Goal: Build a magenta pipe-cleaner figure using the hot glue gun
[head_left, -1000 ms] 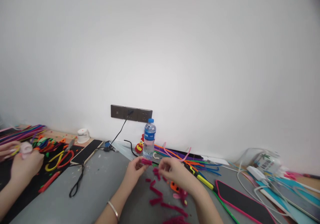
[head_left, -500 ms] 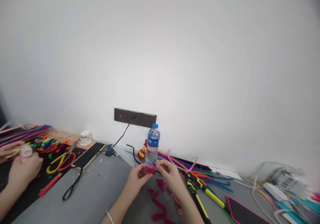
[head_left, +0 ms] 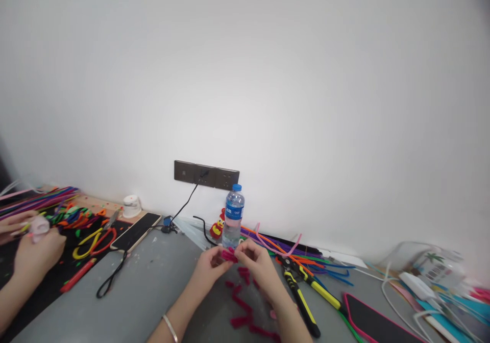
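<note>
Near the table's middle, my left hand (head_left: 210, 267) pinches a magenta pipe cleaner piece (head_left: 228, 255) between thumb and fingers. My right hand (head_left: 255, 262) meets it from the other side, its fingertips closed on the same magenta bundle. The exact ends are hidden by the fingers. Below and between my forearms lie several loose magenta pipe cleaner pieces (head_left: 242, 304), some bent in zigzags. A water bottle (head_left: 234, 215) with a blue cap stands just behind my hands, beside a small red and yellow figure (head_left: 217, 224).
Yellow-black pliers (head_left: 302, 292) and a phone with a pink edge (head_left: 375, 320) lie right, before many coloured pipe cleaners (head_left: 317, 264). On the left are another phone (head_left: 136, 232), scissors (head_left: 95, 241), a red-handled tool (head_left: 78, 275) and a co-worker's hands (head_left: 40, 253) holding something pale pink.
My right hand has come closer to my left, bringing its small magenta piece against the one in my left. The view has tilted slightly down.
</note>
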`<state>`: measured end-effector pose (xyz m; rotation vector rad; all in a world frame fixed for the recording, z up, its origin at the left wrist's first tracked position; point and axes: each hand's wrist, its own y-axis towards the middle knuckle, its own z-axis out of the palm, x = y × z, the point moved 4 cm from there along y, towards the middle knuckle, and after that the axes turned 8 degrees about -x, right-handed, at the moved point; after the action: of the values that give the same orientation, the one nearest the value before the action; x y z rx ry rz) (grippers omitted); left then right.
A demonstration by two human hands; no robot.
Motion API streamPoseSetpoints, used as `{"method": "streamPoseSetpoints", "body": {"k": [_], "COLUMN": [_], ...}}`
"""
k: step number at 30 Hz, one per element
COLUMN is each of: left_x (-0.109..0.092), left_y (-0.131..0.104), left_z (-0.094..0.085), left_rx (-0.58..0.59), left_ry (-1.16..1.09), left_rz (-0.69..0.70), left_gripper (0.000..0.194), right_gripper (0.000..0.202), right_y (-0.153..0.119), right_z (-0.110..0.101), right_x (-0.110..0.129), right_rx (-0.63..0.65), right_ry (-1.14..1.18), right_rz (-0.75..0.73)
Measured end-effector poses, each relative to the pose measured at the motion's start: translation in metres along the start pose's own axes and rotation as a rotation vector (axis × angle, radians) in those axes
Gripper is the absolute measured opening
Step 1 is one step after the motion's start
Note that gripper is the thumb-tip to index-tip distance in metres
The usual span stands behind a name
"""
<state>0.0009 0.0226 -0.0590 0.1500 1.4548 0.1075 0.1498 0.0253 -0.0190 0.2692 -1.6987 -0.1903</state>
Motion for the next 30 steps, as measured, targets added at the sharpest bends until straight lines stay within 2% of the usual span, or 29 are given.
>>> {"method": "streamPoseSetpoints", "body": {"k": [10,18,24,30], "left_x": [0.002,-0.003,-0.004,0.001], "left_y": [0.001,-0.003,-0.004,-0.002], "left_z": [0.000,0.004,0.004,0.004], "left_rx": [0.013,0.046,0.066,0.076], "left_ry": [0.034,0.005,0.024,-0.003], "left_rz": [0.016,-0.006,0.001,-0.018], "left_gripper": [0.024,0.027,0.021,0.023], "right_gripper": [0.020,0.023,0.016,0.014], "right_y": [0.001,-0.002,-0.003,-0.004], "right_z": [0.002,-0.002,-0.003,-0.004], "right_x": [0.001,0.019,0.016,0.015], "right_rx": [-0.005,-0.078,0.016,0.055], "right_ry": [-0.121,-0.174,-0.168,-0.129], "right_rz": [-0.053,-0.252,-0.180,-0.149]}}
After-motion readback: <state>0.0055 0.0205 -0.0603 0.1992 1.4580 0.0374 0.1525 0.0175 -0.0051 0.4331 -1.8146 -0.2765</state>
